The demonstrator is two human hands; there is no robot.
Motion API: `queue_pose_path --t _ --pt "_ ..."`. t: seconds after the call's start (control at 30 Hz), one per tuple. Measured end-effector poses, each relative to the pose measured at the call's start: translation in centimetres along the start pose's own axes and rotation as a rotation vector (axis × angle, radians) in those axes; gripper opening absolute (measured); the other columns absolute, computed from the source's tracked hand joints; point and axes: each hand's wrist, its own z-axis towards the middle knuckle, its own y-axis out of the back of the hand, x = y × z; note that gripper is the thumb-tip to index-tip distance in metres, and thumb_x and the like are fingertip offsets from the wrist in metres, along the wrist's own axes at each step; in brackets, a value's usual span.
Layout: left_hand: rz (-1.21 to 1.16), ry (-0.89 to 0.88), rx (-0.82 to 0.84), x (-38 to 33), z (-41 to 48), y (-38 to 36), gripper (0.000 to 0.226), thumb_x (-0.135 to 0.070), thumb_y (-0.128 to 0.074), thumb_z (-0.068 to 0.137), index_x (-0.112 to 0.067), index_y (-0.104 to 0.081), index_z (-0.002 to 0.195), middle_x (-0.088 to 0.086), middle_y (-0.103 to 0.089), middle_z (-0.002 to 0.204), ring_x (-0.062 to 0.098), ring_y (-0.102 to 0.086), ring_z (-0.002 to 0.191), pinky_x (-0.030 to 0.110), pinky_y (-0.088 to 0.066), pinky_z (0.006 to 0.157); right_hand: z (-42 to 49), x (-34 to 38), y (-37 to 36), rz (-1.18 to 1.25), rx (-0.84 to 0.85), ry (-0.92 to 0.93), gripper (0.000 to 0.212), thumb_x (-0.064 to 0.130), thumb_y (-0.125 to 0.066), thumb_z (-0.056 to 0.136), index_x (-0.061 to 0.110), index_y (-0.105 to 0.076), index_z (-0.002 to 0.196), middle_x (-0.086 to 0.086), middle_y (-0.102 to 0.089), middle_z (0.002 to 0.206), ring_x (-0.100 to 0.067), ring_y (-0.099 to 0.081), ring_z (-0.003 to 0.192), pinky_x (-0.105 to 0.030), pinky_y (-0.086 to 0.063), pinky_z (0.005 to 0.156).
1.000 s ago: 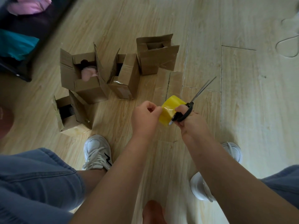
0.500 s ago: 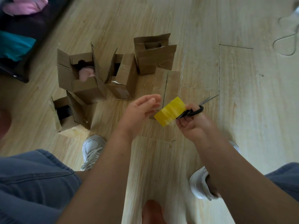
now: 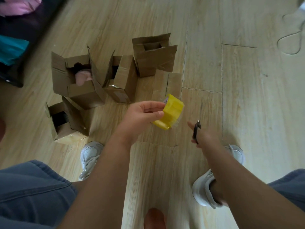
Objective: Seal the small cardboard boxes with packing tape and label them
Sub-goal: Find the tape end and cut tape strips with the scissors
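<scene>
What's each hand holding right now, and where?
Left hand pinches the yellow tape roll by its left edge; right hand holds the scissors by their black handles.

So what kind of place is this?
Likely a room at home: small cardboard boxes stand directly on a wood-plank floor, and pink fabric lies on dark furniture at upper left.

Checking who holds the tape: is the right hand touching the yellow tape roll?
Apart. The head view shows bare floor between the right hand, gripping the scissors, and the yellow tape roll held by the left hand.
</scene>
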Motion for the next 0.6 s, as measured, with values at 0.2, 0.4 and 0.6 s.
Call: queue_pose_path --t 0.2,0.4,0.6 --pt "-0.037 -0.032 -0.026 -0.5 0.4 -0.5 0.027 0.002 -0.069 0.084 -0.003 -0.071 0.111 0.013 -0.074 0.101 0.015 -0.070 0.090 0.021 -0.055 0.078 3.9 -5.1 -1.3 -0.582 0.025 0.076 0.028 0.025 -0.057 0.102 0.008 -0.053 0.080 0.000 -0.049 0.073 -0.011 -0.042 0.059 -0.023 -0.029 0.050" --pt "-0.032 0.000 -0.042 -0.1 0.8 -0.5 0.027 0.001 -0.071 0.084 -0.005 -0.072 0.110 0.011 -0.075 0.100 0.012 -0.070 0.090 0.020 -0.055 0.081 5.0 -6.0 -1.7 -0.797 0.045 0.138 0.013 0.014 -0.056 0.099 0.006 -0.055 0.089 -0.004 -0.051 0.085 -0.016 -0.049 0.072 -0.025 -0.038 0.060" --pt "-0.030 0.002 -0.072 -0.3 1.1 -0.3 0.027 -0.004 -0.073 0.082 -0.011 -0.073 0.108 0.005 -0.076 0.099 0.011 -0.071 0.093 0.019 -0.053 0.077 5.2 -5.0 -1.0 -0.605 -0.027 0.232 0.031 0.020 -0.051 0.103 0.012 -0.052 0.074 -0.005 -0.055 0.081 -0.010 -0.042 0.061 -0.023 -0.026 0.049"
